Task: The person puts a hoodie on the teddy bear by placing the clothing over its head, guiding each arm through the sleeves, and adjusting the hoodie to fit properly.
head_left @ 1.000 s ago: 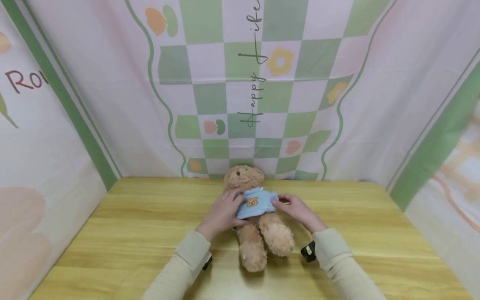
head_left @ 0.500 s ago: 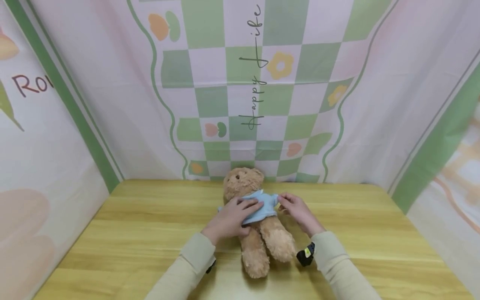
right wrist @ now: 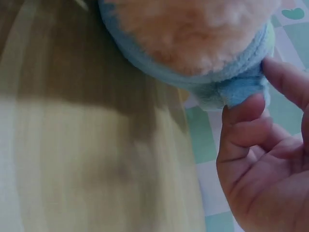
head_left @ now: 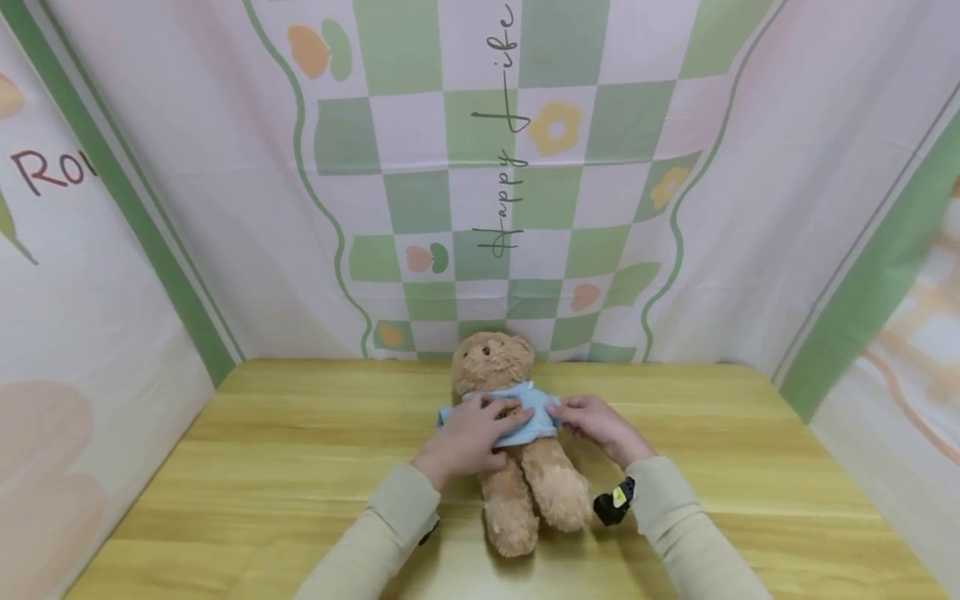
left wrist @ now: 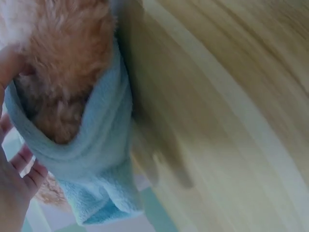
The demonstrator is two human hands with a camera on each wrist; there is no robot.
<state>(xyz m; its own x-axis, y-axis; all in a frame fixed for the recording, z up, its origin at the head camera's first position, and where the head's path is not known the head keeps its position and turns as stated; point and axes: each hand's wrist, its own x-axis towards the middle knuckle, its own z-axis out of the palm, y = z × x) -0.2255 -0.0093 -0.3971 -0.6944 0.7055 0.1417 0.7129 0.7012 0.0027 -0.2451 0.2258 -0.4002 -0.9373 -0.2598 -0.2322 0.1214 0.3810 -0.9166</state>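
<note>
A brown plush teddy bear (head_left: 491,362) in a light blue shirt (head_left: 542,425) lies on its back on the wooden table (head_left: 300,467), its head toward the back edge and its legs toward me. My left hand (head_left: 467,433) rests across the shirt's front with relaxed fingers, partly covering the printed bear face. In the left wrist view the thumb (left wrist: 12,65) touches the fur below the shirt's hem. My right hand (head_left: 600,423) pinches the short sleeve (right wrist: 241,90) on the right side between thumb and fingers. The bear's arms are not visible.
A curtain (head_left: 480,183) with green and white checks hangs behind the table's back edge. Printed cloth panels (head_left: 97,333) stand at both sides. A black wrist camera (head_left: 615,502) sits by the right cuff, close to the bear's foot.
My left hand has slid from the shirt's side onto its front, and the left sleeve now shows. The bear's head has turned to face more upward. My right hand stays at the right sleeve.
</note>
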